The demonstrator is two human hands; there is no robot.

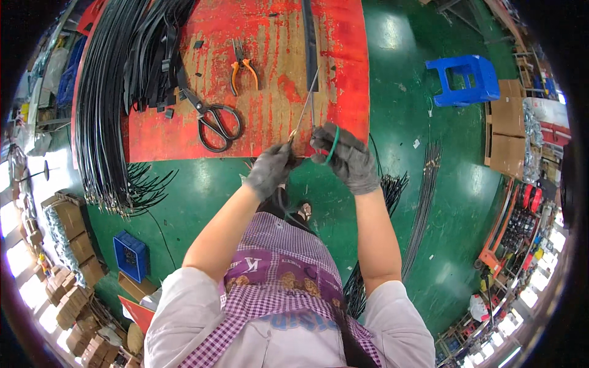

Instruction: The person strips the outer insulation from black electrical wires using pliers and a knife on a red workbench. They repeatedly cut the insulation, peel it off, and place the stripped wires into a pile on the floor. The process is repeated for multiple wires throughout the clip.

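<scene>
My gloved left hand (272, 170) is closed at the table's front edge, pinching a thin grey wire (304, 111) near a brass-coloured end. That wire slants up to the lower end of a long flat black strip (311, 52) lying on the table. My gloved right hand (350, 158), with a green band around its fingers, is closed just to the right. Its fingertips pinch a second thin wire (313, 110) that runs straight down from the strip. The wire ends are partly hidden by the gloves.
On the worn red table (264, 122) lie black-handled scissors (216, 122), orange-handled pliers (243, 69) and bundles of black cables (101, 104) hanging over the left edge. More cables (423, 208) lie on the green floor. A blue stool (485, 78) stands right, a blue crate (130, 257) left.
</scene>
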